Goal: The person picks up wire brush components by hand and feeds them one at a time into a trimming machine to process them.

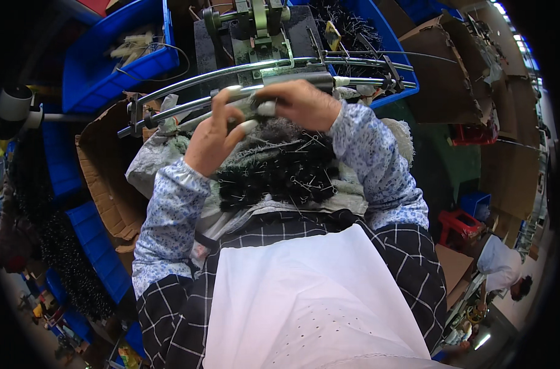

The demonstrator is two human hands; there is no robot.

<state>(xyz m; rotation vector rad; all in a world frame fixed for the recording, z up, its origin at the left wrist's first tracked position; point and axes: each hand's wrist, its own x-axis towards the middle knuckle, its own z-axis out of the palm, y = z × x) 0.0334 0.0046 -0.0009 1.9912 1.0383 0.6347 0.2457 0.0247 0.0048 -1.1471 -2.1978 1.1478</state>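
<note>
My left hand (pixel 216 132) is raised in front of the machine, with white covers on its fingertips. Its thumb and fingers are apart, and nothing shows between them. My right hand (pixel 304 104) is opposite, close to the grey roller (pixel 301 80). Its fingers are bent and pinched together, partly blurred, so what they hold, if anything, cannot be made out. Below both hands, a pile of small black bristle brushes (pixel 274 175) with wire loop ends lies on whitish plastic sheeting (pixel 347 200) over my lap.
The machine (pixel 258 37) stands ahead, with bent-looking chrome rails (pixel 187 83) crossing before me. A blue bin (pixel 86 83) with pale pieces is at left; another blue bin (pixel 409 83) with wire brushes is at right. Cardboard (pixel 107 184) stands at my left. A person (pixel 501 261) is at far right.
</note>
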